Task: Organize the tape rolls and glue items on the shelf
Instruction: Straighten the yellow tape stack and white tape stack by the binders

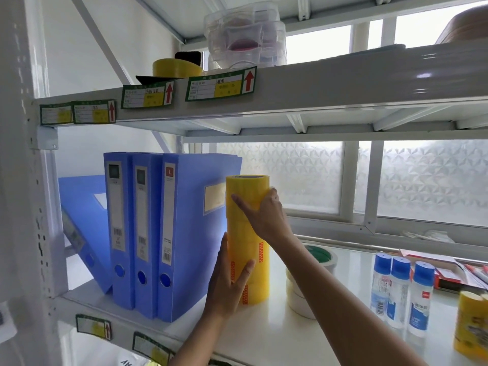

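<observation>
A tall stack of yellow tape rolls (248, 241) stands upright on the white shelf (264, 336), right beside the blue binders. My left hand (227, 281) grips the lower part of the stack with fingers wrapped round its front. My right hand (264, 210) holds the upper part from the right side. Behind my right forearm lie a white tape roll (298, 299) and a roll with a green core (320, 256). Three glue bottles (401, 289) with blue caps stand at the right. Another yellow item (471, 323) sits at the far right edge.
Three blue binders (163, 233) stand upright left of the stack, with a fourth leaning behind them. The upper shelf carries a yellow tape roll (175, 67) and clear plastic boxes (245, 38). Red and white packets (454, 273) lie at the back right. A frosted window is behind.
</observation>
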